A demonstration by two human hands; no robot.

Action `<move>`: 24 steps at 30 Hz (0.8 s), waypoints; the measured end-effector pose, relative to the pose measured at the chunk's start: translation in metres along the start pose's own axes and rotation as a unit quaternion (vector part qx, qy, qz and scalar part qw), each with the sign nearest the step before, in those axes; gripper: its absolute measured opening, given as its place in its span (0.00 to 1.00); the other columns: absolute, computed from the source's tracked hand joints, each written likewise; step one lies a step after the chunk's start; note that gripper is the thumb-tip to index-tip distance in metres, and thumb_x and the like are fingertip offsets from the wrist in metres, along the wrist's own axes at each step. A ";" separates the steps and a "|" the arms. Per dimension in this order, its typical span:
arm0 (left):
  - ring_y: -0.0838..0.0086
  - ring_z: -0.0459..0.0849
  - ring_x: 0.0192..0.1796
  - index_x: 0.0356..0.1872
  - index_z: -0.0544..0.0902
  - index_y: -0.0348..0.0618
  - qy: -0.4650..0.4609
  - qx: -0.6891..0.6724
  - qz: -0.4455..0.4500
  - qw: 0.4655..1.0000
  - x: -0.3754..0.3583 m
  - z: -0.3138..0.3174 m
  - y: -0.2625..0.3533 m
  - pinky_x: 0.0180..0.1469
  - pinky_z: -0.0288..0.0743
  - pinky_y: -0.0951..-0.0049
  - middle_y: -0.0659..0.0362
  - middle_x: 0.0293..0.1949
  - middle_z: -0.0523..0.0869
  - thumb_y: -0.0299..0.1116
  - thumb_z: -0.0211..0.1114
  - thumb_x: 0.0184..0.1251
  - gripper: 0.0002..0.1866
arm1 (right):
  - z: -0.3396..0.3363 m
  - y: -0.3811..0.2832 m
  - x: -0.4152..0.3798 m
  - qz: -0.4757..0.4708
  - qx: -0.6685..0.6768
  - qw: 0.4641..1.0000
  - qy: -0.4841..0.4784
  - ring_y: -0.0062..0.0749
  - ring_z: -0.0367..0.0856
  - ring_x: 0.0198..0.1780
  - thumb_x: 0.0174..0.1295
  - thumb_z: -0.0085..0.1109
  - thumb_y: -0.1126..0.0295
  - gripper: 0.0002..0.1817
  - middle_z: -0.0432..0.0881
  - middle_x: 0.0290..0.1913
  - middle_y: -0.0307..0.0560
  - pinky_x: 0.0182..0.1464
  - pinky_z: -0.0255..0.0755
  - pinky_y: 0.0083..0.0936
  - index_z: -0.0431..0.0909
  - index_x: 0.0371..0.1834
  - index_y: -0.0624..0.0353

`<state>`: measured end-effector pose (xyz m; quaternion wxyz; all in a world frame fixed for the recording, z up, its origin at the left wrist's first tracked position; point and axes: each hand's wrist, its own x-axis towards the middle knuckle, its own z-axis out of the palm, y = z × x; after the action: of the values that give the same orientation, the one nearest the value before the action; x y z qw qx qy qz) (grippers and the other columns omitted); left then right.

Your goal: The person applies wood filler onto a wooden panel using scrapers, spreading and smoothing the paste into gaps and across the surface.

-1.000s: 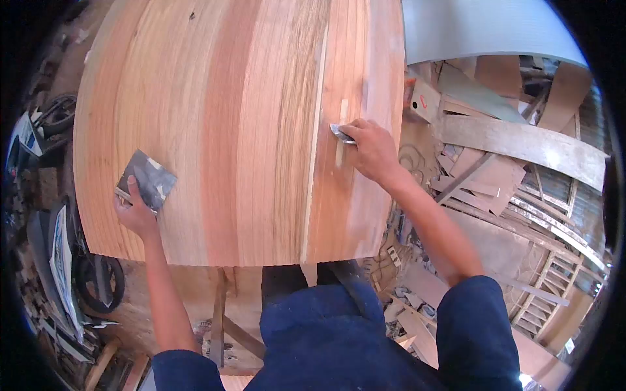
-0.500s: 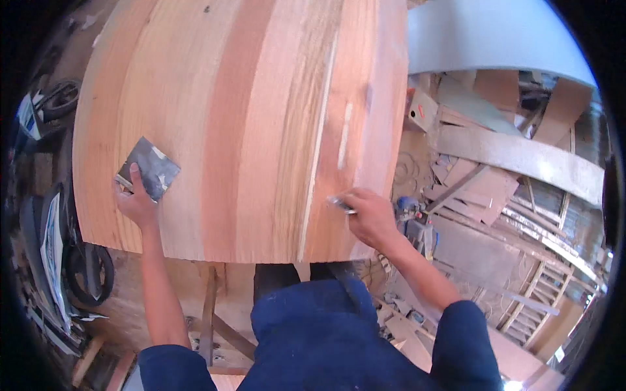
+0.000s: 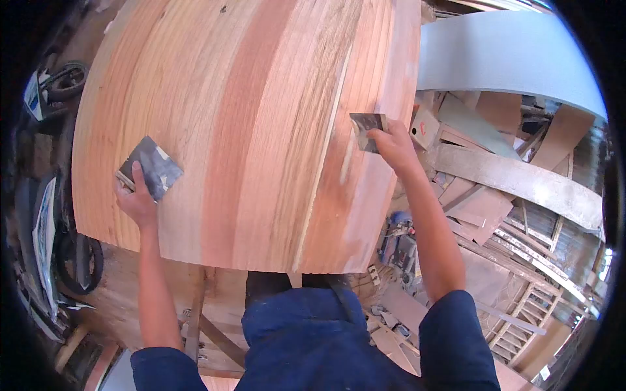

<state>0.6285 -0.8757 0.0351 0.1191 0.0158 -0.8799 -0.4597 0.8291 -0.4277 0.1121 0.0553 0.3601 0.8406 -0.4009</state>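
Note:
A wide panel of joined wooden strips (image 3: 182, 130) in pale and reddish tones lies in front of me. My left hand (image 3: 137, 203) grips a square dark metal plate (image 3: 160, 171) dabbed with pale filler, thumb on top, over the panel's left part. My right hand (image 3: 396, 144) is closed on a thin dark metal scraper (image 3: 369, 121), also smeared with pale filler, over the panel's right part. A long pale filler line (image 3: 324, 159) follows a joint left of this scraper. Just below the scraper, a short pale streak and a smeared patch mark the reddish strip.
A large pale blue curved sheet (image 3: 508, 52) stands at the upper right. Below it lie a curved whitish board (image 3: 521, 173), wood offcuts (image 3: 479, 212) and a slatted wooden frame (image 3: 527, 319). Tools (image 3: 399, 251) sit by the panel's right edge. Tyres (image 3: 79, 264) line the left side.
My right hand has moved up and slightly right with the scraper, whose flat face now shows. The short filler streak looks smeared. My left hand holds its plate in nearly the same spot.

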 end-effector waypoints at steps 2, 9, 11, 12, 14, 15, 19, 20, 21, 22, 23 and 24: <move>0.70 0.81 0.41 0.46 0.79 0.30 -0.003 0.013 0.003 1.000 -0.002 0.003 -0.004 0.46 0.75 0.69 0.52 0.41 0.85 0.47 0.67 0.68 0.24 | -0.011 0.012 -0.016 0.012 0.007 1.000 0.002 0.51 0.84 0.38 0.54 0.57 0.70 0.18 0.85 0.34 0.57 0.42 0.75 0.38 0.81 0.48 0.61; 0.69 0.82 0.44 0.47 0.79 0.32 -0.022 0.028 -0.018 0.999 -0.001 -0.003 0.001 0.49 0.74 0.69 0.52 0.42 0.86 0.47 0.66 0.68 0.23 | -0.006 0.042 -0.075 -0.281 -0.274 0.920 0.002 0.40 0.79 0.54 0.46 0.53 0.83 0.27 0.83 0.53 0.43 0.56 0.70 0.35 0.82 0.52 0.54; 0.67 0.83 0.45 0.47 0.79 0.32 -0.016 0.032 -0.018 0.999 -0.001 -0.002 -0.001 0.50 0.74 0.69 0.51 0.42 0.85 0.47 0.65 0.68 0.23 | -0.012 0.044 -0.067 -0.322 -0.307 0.895 -0.008 0.37 0.75 0.60 0.43 0.55 0.82 0.30 0.81 0.57 0.40 0.61 0.67 0.37 0.81 0.54 0.51; 0.67 0.83 0.45 0.47 0.79 0.32 -0.014 0.030 -0.017 0.999 0.000 -0.002 0.000 0.51 0.74 0.68 0.51 0.43 0.85 0.47 0.65 0.68 0.23 | -0.018 0.042 -0.058 -0.337 -0.314 0.887 -0.022 0.37 0.75 0.61 0.43 0.57 0.81 0.30 0.81 0.57 0.39 0.61 0.66 0.38 0.81 0.54 0.51; 0.65 0.82 0.46 0.48 0.79 0.32 -0.004 0.033 0.001 0.999 -0.001 0.000 0.004 0.52 0.73 0.68 0.50 0.44 0.85 0.47 0.65 0.68 0.24 | -0.031 0.041 -0.038 -0.401 -0.339 0.849 -0.058 0.37 0.73 0.62 0.42 0.60 0.78 0.30 0.80 0.58 0.37 0.62 0.66 0.39 0.81 0.55 0.49; 0.65 0.82 0.46 0.48 0.79 0.31 0.005 0.037 0.017 0.999 -0.002 0.001 0.006 0.52 0.73 0.68 0.49 0.44 0.85 0.48 0.65 0.68 0.25 | -0.037 0.041 -0.028 -0.448 -0.357 0.816 -0.081 0.37 0.73 0.62 0.41 0.62 0.77 0.31 0.79 0.59 0.36 0.63 0.66 0.39 0.80 0.56 0.48; 0.61 0.82 0.48 0.51 0.78 0.31 -0.011 0.099 -0.010 0.995 0.000 -0.002 0.000 0.54 0.72 0.67 0.47 0.45 0.85 0.50 0.64 0.68 0.27 | -0.045 0.059 -0.008 -0.561 -0.372 0.724 -0.149 0.35 0.70 0.65 0.37 0.66 0.71 0.36 0.76 0.62 0.33 0.67 0.64 0.40 0.78 0.58 0.43; 0.61 0.82 0.49 0.51 0.79 0.31 -0.003 0.094 -0.001 0.996 -0.002 -0.002 -0.001 0.54 0.72 0.67 0.47 0.46 0.85 0.51 0.64 0.68 0.28 | -0.046 0.063 -0.006 -0.567 -0.373 0.717 -0.157 0.36 0.70 0.66 0.37 0.66 0.72 0.38 0.75 0.64 0.33 0.69 0.63 0.41 0.77 0.60 0.41; 0.60 0.82 0.49 0.51 0.79 0.31 0.007 0.088 0.010 0.996 -0.001 -0.001 -0.001 0.54 0.71 0.67 0.47 0.46 0.85 0.51 0.64 0.67 0.28 | -0.044 0.065 -0.001 -0.572 -0.368 0.717 -0.155 0.36 0.70 0.66 0.37 0.65 0.72 0.38 0.74 0.64 0.33 0.69 0.63 0.41 0.77 0.60 0.41; 0.60 0.82 0.50 0.51 0.79 0.31 0.015 0.083 0.023 0.996 0.000 0.000 -0.002 0.54 0.71 0.67 0.46 0.46 0.85 0.52 0.64 0.67 0.29 | -0.040 0.070 0.003 -0.575 -0.364 0.717 -0.154 0.37 0.69 0.66 0.37 0.65 0.73 0.38 0.74 0.64 0.33 0.69 0.63 0.41 0.77 0.61 0.41; 0.60 0.82 0.50 0.51 0.79 0.32 0.016 0.092 0.017 0.996 0.000 0.000 -0.003 0.54 0.71 0.67 0.46 0.46 0.85 0.53 0.64 0.67 0.29 | -0.037 0.075 0.006 -0.577 -0.358 0.718 -0.153 0.38 0.69 0.67 0.37 0.65 0.73 0.38 0.74 0.64 0.33 0.69 0.62 0.41 0.77 0.61 0.41; 0.60 0.82 0.51 0.51 0.79 0.32 0.017 0.100 0.012 0.995 0.000 0.000 -0.005 0.54 0.71 0.68 0.46 0.46 0.85 0.54 0.64 0.66 0.30 | -0.034 0.081 0.008 -0.579 -0.349 0.721 -0.149 0.38 0.69 0.67 0.37 0.65 0.73 0.38 0.74 0.64 0.33 0.69 0.62 0.41 0.78 0.61 0.41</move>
<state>0.6277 -0.8788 0.0316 0.1372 0.0246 -0.9197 -0.3671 0.8828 -0.3653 0.0808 0.0588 -0.3065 0.9466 -0.0813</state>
